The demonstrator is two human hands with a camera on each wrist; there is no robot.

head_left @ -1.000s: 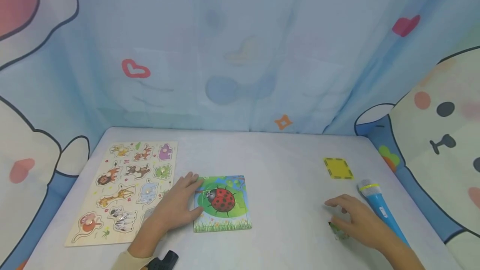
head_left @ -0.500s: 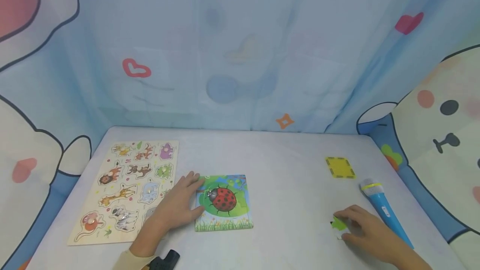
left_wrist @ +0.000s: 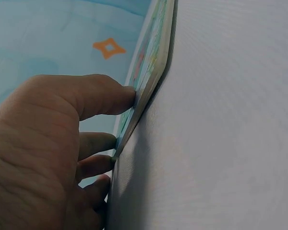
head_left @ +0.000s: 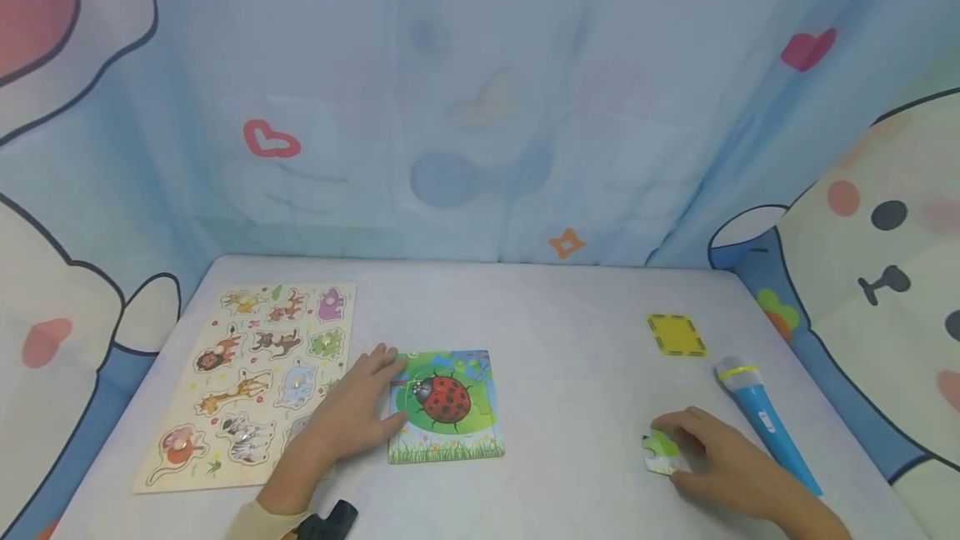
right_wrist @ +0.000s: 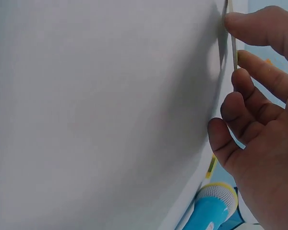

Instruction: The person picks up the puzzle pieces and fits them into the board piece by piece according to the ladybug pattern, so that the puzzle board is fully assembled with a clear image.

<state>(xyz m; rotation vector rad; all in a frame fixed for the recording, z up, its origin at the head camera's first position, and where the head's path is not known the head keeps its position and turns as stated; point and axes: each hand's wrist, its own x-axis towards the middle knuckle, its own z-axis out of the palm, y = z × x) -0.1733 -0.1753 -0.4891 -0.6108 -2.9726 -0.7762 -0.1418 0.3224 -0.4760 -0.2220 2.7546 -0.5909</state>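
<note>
A square ladybird puzzle (head_left: 447, 407) lies on the white table (head_left: 570, 357). My left hand (head_left: 378, 390) rests against its left edge with the fingers fairly straight. In the left wrist view the thumb and fingertips of that hand (left_wrist: 120, 129) touch the thin edge of the puzzle board (left_wrist: 151, 72). At the right, my right hand (head_left: 672, 455) pinches a small green puzzle piece (head_left: 658, 445) just above the table. In the right wrist view the piece (right_wrist: 234, 45) shows edge-on between thumb and fingers of the right hand (right_wrist: 235, 57).
A wooden animal peg puzzle (head_left: 247, 377) lies at the left of the table. A yellow square tile (head_left: 677, 335) and a blue toy microphone (head_left: 761, 419) (right_wrist: 209, 206) lie beside my right hand. Cartoon-print curtains enclose the table on three sides.
My right hand has closed its fingers on the green piece, tilted it up off the table and shifted it slightly left. The left hand has stayed on the ladybird puzzle.
</note>
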